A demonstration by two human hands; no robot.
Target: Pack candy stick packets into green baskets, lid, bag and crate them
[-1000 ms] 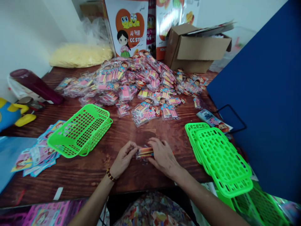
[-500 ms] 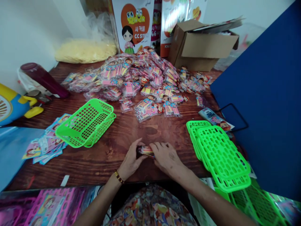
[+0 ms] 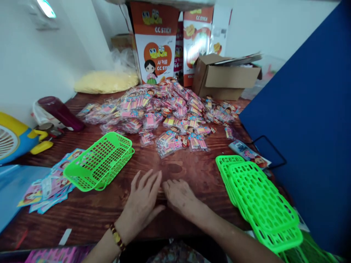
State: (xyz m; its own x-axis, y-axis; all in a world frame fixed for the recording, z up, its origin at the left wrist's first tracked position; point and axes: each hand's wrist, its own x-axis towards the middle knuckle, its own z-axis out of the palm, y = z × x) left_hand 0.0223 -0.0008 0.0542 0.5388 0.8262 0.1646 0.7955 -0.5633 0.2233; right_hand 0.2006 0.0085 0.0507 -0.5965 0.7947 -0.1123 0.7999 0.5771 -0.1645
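My left hand (image 3: 142, 202) lies flat on the wooden table (image 3: 109, 212) near its front edge, fingers spread, nothing in it. My right hand (image 3: 179, 197) rests palm down right beside it, fingers bent under; whatever is beneath them is hidden. The candy packet seen earlier does not show. A big pile of pink candy-stick packets (image 3: 164, 109) covers the table's far middle. A stack of green plastic baskets (image 3: 101, 164) stands tilted left of my hands. Stacked green perforated lids (image 3: 257, 197) lie to the right.
Printed cards (image 3: 46, 182) lie at the left under the baskets. A maroon bottle (image 3: 59, 113), a yellow-blue fan (image 3: 13, 138) and a yellow bag (image 3: 106, 82) sit far left. Printed cartons (image 3: 155, 47) and a cardboard box (image 3: 227, 78) stand behind. A blue panel (image 3: 307, 128) walls the right.
Both hands held a candy packet between them; now the left hand has flattened open on the table and the packet is out of sight. The camera tilted upward.
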